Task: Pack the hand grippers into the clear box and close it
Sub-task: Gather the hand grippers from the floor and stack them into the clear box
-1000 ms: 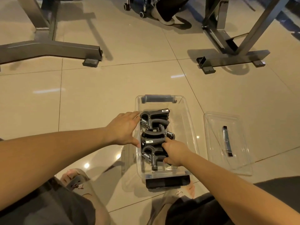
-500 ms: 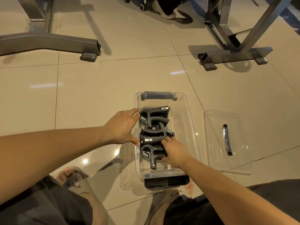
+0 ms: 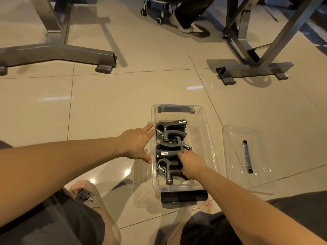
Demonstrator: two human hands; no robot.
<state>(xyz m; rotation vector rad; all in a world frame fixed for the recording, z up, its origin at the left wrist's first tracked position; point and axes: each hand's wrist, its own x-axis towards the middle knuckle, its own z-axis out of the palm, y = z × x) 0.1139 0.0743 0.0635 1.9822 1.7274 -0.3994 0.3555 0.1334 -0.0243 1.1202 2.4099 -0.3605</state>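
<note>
A clear box (image 3: 208, 138) stands open on the tiled floor in front of me, with black latches at its near and far ends. Three dark grey hand grippers lie in a row along its left side: the far one (image 3: 172, 129), the middle one (image 3: 169, 149), and the near one (image 3: 168, 171). My left hand (image 3: 137, 144) rests flat against the box's left wall, fingers spread. My right hand (image 3: 190, 164) is inside the box, fingertips touching the middle gripper and covering part of the near one. The clear lid (image 3: 246, 156) lies on the floor to the right of the box.
My sandalled feet (image 3: 85, 193) flank the box's near end. Metal equipment frames stand on the floor at far left (image 3: 58, 53) and far right (image 3: 254, 69). Another person's shoe (image 3: 180, 23) and chair wheels show at the top.
My right hand has slid from the near gripper toward the middle one. My left hand has straightened its fingers along the box wall. The camera has tilted so the box sits lower in view.
</note>
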